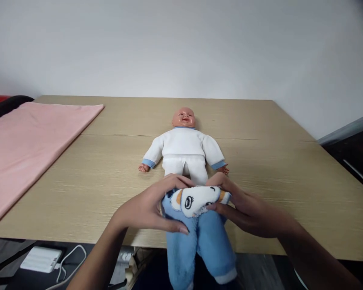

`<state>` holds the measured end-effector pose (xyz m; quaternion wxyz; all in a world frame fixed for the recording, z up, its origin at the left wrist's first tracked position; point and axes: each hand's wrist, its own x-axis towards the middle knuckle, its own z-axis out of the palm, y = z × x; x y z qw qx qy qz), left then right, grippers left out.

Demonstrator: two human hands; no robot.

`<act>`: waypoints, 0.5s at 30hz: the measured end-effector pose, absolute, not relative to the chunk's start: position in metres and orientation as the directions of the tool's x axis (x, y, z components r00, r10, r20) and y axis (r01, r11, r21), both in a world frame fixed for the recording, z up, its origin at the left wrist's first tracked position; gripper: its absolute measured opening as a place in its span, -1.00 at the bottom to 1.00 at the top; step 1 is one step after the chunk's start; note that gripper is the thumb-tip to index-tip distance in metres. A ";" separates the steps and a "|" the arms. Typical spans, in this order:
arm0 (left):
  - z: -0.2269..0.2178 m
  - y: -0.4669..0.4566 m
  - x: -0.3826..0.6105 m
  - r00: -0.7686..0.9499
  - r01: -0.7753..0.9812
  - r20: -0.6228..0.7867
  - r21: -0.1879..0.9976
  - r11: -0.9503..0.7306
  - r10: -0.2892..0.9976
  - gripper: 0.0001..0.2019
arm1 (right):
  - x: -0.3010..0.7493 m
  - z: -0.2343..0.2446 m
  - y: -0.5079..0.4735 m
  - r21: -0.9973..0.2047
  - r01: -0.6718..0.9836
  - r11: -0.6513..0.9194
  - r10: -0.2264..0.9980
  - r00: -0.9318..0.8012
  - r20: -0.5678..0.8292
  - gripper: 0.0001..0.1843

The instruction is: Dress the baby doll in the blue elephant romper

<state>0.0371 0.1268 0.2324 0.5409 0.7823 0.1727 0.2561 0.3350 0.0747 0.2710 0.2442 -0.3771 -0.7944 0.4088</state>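
A baby doll (pixel 184 141) in a white top and white trousers lies face up on the table, its head toward the wall. Its lower legs are hidden behind my hands and the cloth. Fuzzy blue baby pants (pixel 181 245) with a white animal face on them hang over the table's near edge, both legs pointing down. My left hand (pixel 151 205) is closed on the left side of the bunched upper part, thumb in front. On the opposite side, my right hand (pixel 245 207) pinches the cloth by the animal face. Whether the doll's feet are inside the pants I cannot tell.
A folded pink cloth (pixel 39 149) covers the left side of the wooden table (pixel 275 161). Below the near edge at left lies a white power bank (pixel 40 259) with a white cable (pixel 74 251). A black object (pixel 351 149) stands at the right.
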 end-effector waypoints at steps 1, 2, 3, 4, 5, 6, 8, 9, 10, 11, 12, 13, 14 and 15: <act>0.232 0.129 0.039 0.807 -0.023 0.193 0.955 -0.296 0.558 -0.47 | 0.333 0.273 0.076 -0.819 0.437 0.372 0.815 -0.577 0.062 -0.81; 0.232 0.129 0.041 0.798 -0.019 0.166 0.968 -0.252 0.579 -0.58 | 0.332 0.274 0.078 -0.803 0.473 0.363 0.831 -0.554 0.050 -0.79; 0.231 0.129 0.041 0.784 -0.006 0.145 0.974 -0.226 0.603 -0.64 | 0.332 0.275 0.079 -0.782 0.513 0.355 0.847 -0.531 0.037 -0.76; 0.230 0.129 0.041 0.768 0.012 0.130 0.976 -0.217 0.627 -0.64 | 0.332 0.276 0.081 -0.754 0.558 0.348 0.862 -0.506 0.023 -0.74; 0.229 0.128 0.040 0.748 0.029 0.130 0.973 -0.228 0.651 -0.62 | 0.333 0.276 0.083 -0.724 0.596 0.347 0.871 -0.491 0.014 -0.73; 0.230 0.128 0.039 0.725 0.049 0.140 0.966 -0.253 0.674 -0.59 | 0.336 0.276 0.084 -0.698 0.622 0.356 0.872 -0.489 0.009 -0.73; 0.232 0.127 0.036 0.682 0.093 0.184 0.938 -0.333 0.708 -0.53 | 0.342 0.275 0.087 -0.679 0.614 0.402 0.853 -0.521 0.034 -0.75; 0.234 0.128 0.034 0.667 0.117 0.210 0.918 -0.379 0.715 -0.50 | 0.345 0.274 0.089 -0.684 0.587 0.433 0.837 -0.543 0.065 -0.77; 0.237 0.128 0.033 0.664 0.147 0.230 0.893 -0.426 0.712 -0.46 | 0.348 0.274 0.091 -0.692 0.550 0.467 0.820 -0.563 0.106 -0.80; 0.241 0.128 0.032 0.676 0.179 0.242 0.863 -0.473 0.696 -0.44 | 0.350 0.273 0.092 -0.698 0.508 0.505 0.797 -0.585 0.151 -0.84; 0.244 0.129 0.031 0.699 0.207 0.248 0.828 -0.522 0.671 -0.43 | 0.351 0.273 0.093 -0.695 0.468 0.546 0.771 -0.605 0.199 -0.90; 0.248 0.128 0.031 0.725 0.222 0.258 0.790 -0.572 0.638 -0.46 | 0.351 0.273 0.094 -0.681 0.435 0.589 0.742 -0.624 0.244 -0.95; 0.251 0.128 0.031 0.749 0.220 0.275 0.755 -0.618 0.603 -0.53 | 0.351 0.274 0.095 -0.658 0.416 0.628 0.716 -0.641 0.278 -0.95; 0.254 0.126 0.031 0.765 0.196 0.304 0.730 -0.655 0.567 -0.63 | 0.350 0.275 0.095 -0.629 0.408 0.661 0.691 -0.657 0.300 -0.91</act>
